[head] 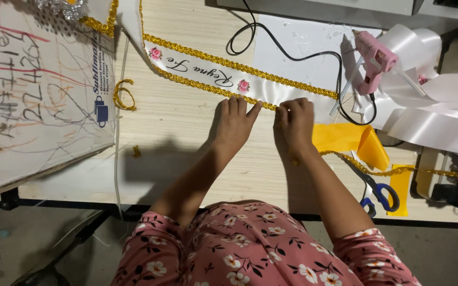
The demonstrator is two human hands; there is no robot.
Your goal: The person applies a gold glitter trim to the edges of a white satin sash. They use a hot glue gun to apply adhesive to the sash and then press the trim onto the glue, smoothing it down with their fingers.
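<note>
The sash (223,74) lies slantwise on the table (186,132), and both hands rest on its near edge, the left hand (234,124) just left of the right hand (295,122). Right of the sash stands the glue gun (373,58), with scissors (377,190) nearer the person and a trim cord (393,170) running just behind their handles. Left of the sash lies a loose trim loop (123,95), and further left a scribbled board (38,90).

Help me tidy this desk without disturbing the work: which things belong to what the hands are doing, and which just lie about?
In use: left hand and right hand pressing gold braid trim onto the white satin sash; pink glue gun.

Lying about: blue-handled scissors, yellow ribbon, loose braid curl, scribbled board.
</note>
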